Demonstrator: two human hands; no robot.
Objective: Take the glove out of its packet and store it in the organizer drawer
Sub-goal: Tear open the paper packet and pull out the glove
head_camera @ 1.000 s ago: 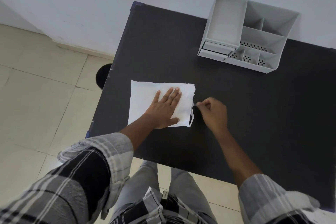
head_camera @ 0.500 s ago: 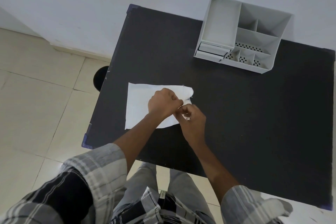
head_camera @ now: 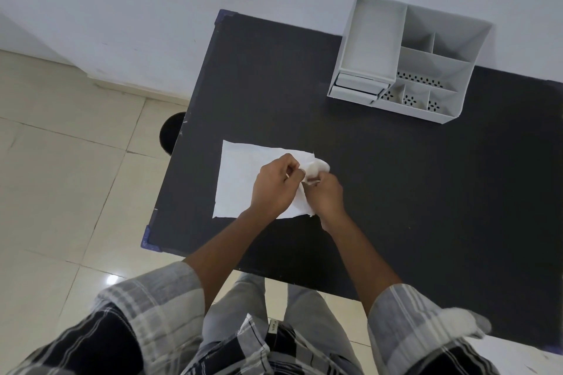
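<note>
**Opening the thin white packet**

The white packet (head_camera: 240, 183) lies flat on the black worktop (head_camera: 396, 192), near its left edge. Both hands are closed on its right end. The left hand (head_camera: 275, 189) pinches one side of the opening. The right hand (head_camera: 326, 196) pinches the other side, and a bit of white sticks up between them. I cannot tell if that bit is the glove or just packet.

The packet looks light, thin and floppy. It may tear or slide. Best to hold it by the open edge and pull gently.

The grey organizer (head_camera: 405, 64) sits well apart, at the back. Its drawers (head_camera: 358, 87) look shut.
</note>
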